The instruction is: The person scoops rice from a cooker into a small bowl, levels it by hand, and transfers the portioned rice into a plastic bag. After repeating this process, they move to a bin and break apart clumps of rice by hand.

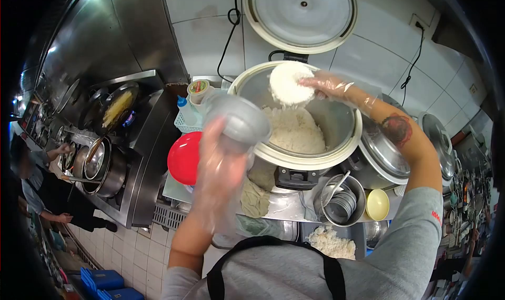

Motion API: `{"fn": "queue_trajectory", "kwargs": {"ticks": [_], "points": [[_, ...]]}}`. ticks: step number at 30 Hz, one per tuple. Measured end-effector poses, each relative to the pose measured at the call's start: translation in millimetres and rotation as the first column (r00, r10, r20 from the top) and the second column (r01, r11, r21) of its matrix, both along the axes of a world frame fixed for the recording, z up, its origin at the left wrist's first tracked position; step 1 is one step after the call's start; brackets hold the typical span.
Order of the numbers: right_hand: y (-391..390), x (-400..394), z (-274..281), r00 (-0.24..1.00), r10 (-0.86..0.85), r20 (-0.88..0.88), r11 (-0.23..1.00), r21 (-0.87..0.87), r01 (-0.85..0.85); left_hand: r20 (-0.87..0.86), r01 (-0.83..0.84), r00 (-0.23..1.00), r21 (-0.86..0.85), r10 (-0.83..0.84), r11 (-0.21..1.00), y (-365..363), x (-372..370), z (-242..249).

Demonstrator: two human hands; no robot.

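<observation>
My left hand (218,166), in a clear plastic glove and smeared by motion, grips a metal bowl (244,118) at the cooker's left rim. A large rice cooker (302,162) stands with its lid (302,11) up and cooked rice (294,129) inside. Over the pot, my gloved right hand (329,84) is closed on the right edge of a round white scoop (289,82) covered with rice. Loose grains show along its lower edge. Whether the scoop has a handle is hidden by my fingers.
Left of the cooker are a red plate (185,158) and a basket (189,122) with a blue-capped bottle. A pot with stacked bowls (341,201), a yellow bowl (377,204) and a rice tray (332,242) sit in front. A person (50,187) stands near the lit stove (139,158).
</observation>
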State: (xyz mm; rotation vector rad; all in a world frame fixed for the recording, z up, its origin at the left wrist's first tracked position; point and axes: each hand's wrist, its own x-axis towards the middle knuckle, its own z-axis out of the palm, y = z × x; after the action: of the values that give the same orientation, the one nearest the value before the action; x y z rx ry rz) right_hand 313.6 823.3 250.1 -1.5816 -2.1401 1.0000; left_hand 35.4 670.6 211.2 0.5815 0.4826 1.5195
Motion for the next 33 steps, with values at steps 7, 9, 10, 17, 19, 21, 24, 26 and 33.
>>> {"fn": "queue_trajectory", "kwargs": {"ticks": [7, 9, 10, 17, 19, 21, 24, 26, 33], "points": [[-44, -19, 62, 0.852, -0.215, 0.477, 0.862, 0.503, -0.064, 0.151, 0.298, 0.951, -0.235, -0.268, 0.925, 87, 102, 29], [-80, -31, 57, 0.782, -0.309, 0.541, 0.713, 0.676, -0.186, 0.183, 0.355, 0.927, -0.145, -0.327, 0.924, 99, 111, 13], [-91, -37, 62, 0.741, -0.317, 0.593, 0.774, 0.613, -0.160, 0.194, 0.378, 0.915, -0.101, -0.355, 0.920, 98, 109, 9], [-118, -25, 74, 0.679, -0.090, 0.729, 0.833, 0.428, -0.350, 0.117, 0.431, 0.901, -0.116, -0.419, 0.895, 102, 98, -2], [-114, -28, 86, 0.797, -0.086, 0.598, 0.938, 0.318, -0.137, 0.080, 0.391, 0.920, -0.155, -0.383, 0.907, 99, 99, 3], [-107, -14, 76, 0.815, -0.105, 0.570, 0.867, 0.453, -0.205, 0.116, 0.425, 0.904, -0.127, -0.412, 0.896, 103, 99, -2], [-113, -18, 48, 0.846, -0.196, 0.495, 0.719, 0.659, -0.219, 0.160, 0.434, 0.896, -0.118, -0.414, 0.893, 104, 102, -3], [-120, -23, 25, 0.825, -0.246, 0.509, 0.659, 0.712, -0.243, 0.117, 0.413, 0.909, -0.123, -0.400, 0.902, 98, 99, 6], [-126, -39, 9, 0.749, -0.290, 0.595, 0.664, 0.689, -0.290, 0.279, 0.392, 0.886, -0.020, -0.371, 0.920, 116, 100, -3]]}}
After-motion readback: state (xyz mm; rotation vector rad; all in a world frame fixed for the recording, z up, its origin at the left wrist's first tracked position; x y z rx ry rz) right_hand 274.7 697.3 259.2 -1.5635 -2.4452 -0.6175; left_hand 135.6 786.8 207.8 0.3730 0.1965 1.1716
